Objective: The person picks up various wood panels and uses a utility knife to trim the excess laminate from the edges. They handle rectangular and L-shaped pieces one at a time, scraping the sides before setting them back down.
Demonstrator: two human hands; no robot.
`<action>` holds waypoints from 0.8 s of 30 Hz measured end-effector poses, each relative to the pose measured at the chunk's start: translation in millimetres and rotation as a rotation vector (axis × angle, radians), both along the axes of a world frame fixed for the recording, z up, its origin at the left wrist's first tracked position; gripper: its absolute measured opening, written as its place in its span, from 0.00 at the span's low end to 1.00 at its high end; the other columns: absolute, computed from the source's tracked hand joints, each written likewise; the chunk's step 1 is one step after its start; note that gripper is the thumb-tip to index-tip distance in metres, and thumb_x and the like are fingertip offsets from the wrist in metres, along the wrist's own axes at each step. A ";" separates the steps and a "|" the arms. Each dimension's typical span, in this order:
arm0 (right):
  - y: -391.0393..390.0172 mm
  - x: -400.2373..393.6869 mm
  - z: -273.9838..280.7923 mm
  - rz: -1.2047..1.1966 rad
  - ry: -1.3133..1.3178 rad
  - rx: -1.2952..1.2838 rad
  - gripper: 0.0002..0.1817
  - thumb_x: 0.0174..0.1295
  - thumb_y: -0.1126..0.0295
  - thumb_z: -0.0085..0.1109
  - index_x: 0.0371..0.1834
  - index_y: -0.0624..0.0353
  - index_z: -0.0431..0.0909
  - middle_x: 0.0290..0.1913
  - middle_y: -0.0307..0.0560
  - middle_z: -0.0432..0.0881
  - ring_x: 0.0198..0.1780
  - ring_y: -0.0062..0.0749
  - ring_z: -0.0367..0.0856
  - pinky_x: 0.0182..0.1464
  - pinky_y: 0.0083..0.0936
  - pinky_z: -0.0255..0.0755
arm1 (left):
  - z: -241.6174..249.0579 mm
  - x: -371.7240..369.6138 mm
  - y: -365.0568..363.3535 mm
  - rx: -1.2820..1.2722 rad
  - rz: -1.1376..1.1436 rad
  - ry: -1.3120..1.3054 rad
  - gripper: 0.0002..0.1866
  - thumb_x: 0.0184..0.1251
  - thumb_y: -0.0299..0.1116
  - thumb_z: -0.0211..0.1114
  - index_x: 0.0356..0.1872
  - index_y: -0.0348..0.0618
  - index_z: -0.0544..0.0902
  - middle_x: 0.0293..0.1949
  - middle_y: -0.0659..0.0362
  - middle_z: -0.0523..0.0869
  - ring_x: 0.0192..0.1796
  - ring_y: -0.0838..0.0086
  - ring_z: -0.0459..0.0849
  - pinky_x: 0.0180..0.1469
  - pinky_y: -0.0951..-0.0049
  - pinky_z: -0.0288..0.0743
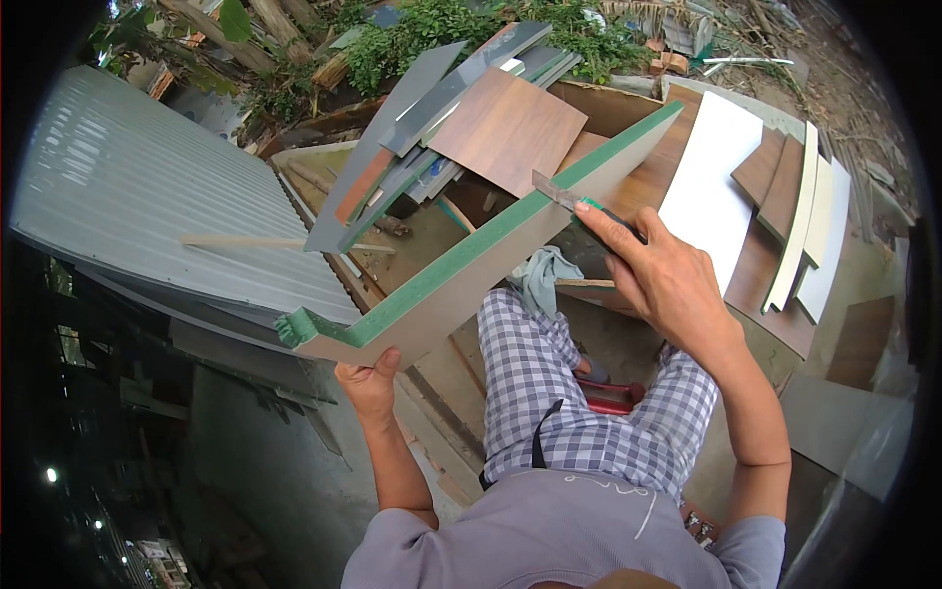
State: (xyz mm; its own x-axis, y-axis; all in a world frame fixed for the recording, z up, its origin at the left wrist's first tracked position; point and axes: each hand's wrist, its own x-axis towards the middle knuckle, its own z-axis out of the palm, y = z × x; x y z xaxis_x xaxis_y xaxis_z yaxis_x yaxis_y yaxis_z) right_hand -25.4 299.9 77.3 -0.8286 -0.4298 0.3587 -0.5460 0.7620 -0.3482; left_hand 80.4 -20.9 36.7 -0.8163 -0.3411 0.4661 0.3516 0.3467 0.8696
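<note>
A long, narrow board (pixel 442 285) with a grey face and a green edge slants across in front of me, with a notch at its near left end. My left hand (pixel 370 385) grips the board's lower edge near that end, thumb on the face and the other fingers hidden behind. In my right hand (pixel 672 280) is a utility knife (pixel 561 193), index finger stretched along it. Its blade lies at the green edge, right of the board's middle; whether it cuts in cannot be made out.
Stacked grey panels (pixel 417 128) and a brown wood-grain panel (pixel 510 128) lie beyond the board. White panels (pixel 711 187) and pale strips (pixel 800 221) are at the right. Corrugated sheeting (pixel 167 196) stands at the left. A grey cloth (pixel 545 280) hangs by my knee.
</note>
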 end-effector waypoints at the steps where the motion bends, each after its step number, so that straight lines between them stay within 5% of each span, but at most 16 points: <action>1: 7.4 -9.2 -5.5 -0.012 0.005 0.012 0.31 0.59 0.68 0.55 0.67 0.32 0.63 0.35 0.46 0.70 0.24 0.36 0.78 0.22 0.32 0.73 | -1.2 -2.1 0.5 0.039 0.014 0.025 0.21 0.52 0.41 0.75 0.40 0.34 0.83 0.37 0.61 0.85 0.39 0.77 0.80 0.45 0.77 0.71; 15: 112.8 -165.5 -79.3 -0.349 -0.147 0.109 0.29 0.64 0.66 0.45 0.70 0.31 0.57 0.36 0.54 0.73 0.35 0.49 0.77 0.41 0.39 0.73 | -10.9 -10.4 -12.7 0.107 0.036 0.023 0.20 0.53 0.41 0.74 0.38 0.35 0.83 0.34 0.61 0.85 0.36 0.78 0.80 0.41 0.78 0.71; 19: 137.2 -208.6 -109.8 -0.449 -0.071 0.105 0.27 0.65 0.63 0.45 0.69 0.33 0.59 0.37 0.52 0.76 0.32 0.42 0.80 0.35 0.36 0.77 | -14.0 -9.5 -21.7 0.073 0.007 0.002 0.19 0.57 0.40 0.71 0.41 0.34 0.81 0.37 0.60 0.84 0.39 0.77 0.80 0.44 0.77 0.72; 21: 140.0 -216.8 -110.0 -0.418 -0.578 -0.488 0.25 0.69 0.60 0.43 0.70 0.41 0.60 0.35 0.49 0.78 0.29 0.29 0.78 0.28 0.27 0.77 | -20.0 -10.3 -30.7 0.051 -0.034 -0.008 0.19 0.60 0.38 0.69 0.44 0.33 0.79 0.41 0.58 0.84 0.41 0.76 0.81 0.46 0.76 0.72; 22: 140.4 -219.6 -113.6 -0.417 -0.580 -0.491 0.25 0.69 0.60 0.43 0.70 0.41 0.60 0.35 0.49 0.78 0.29 0.29 0.78 0.28 0.27 0.77 | -20.6 -11.9 -32.2 0.060 -0.033 -0.007 0.19 0.60 0.38 0.68 0.44 0.33 0.78 0.41 0.58 0.83 0.42 0.76 0.81 0.46 0.76 0.72; 24: 139.9 -222.9 -123.5 -0.266 -0.692 -0.990 0.24 0.70 0.56 0.42 0.69 0.44 0.61 0.34 0.44 0.78 0.24 0.18 0.73 0.21 0.17 0.73 | -22.2 -13.9 -34.3 0.066 -0.031 -0.011 0.18 0.61 0.37 0.68 0.45 0.33 0.78 0.42 0.58 0.83 0.42 0.76 0.81 0.47 0.76 0.72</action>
State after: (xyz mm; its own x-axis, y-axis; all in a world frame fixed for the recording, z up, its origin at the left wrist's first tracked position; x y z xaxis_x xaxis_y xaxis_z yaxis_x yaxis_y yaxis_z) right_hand -248.3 439.8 -46.3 -0.9933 -0.0123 -0.1153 0.1142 0.0652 -0.9913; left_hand 66.5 -55.2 14.5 -0.8319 -0.3452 0.4345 0.3517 0.2777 0.8940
